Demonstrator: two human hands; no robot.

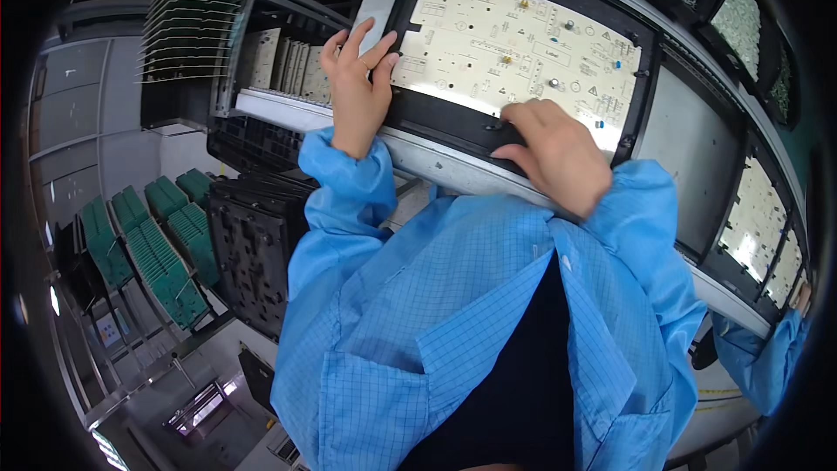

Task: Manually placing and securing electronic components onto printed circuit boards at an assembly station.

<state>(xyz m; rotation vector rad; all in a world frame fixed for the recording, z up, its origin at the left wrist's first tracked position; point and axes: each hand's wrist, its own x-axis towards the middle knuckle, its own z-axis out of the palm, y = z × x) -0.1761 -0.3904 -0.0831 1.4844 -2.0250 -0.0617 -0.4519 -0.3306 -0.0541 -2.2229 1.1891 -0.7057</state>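
Note:
A cream circuit board (475, 22) with several small components, some blue and some brass-coloured, lies in a black frame tray (440, 113). My left hand (360, 87) is at the tray's left edge, fingers spread, with the fingertips close to or touching the rim. Over the near edge of the board is my right hand (562, 153), palm down. Its fingertips rest by a small black clip (495, 125), and the thumb stands apart on the tray's near side. Nothing held shows in either hand. Similar clips sit around the board's rim.
The tray lies on a metal conveyor rail (445, 166). More trayed boards (751, 205) and a co-worker's blue sleeve (767, 358) are on the right. Green boards (157, 253) and stacked black trays (248, 244) stand left. Bins (737, 22) of small parts line the far right.

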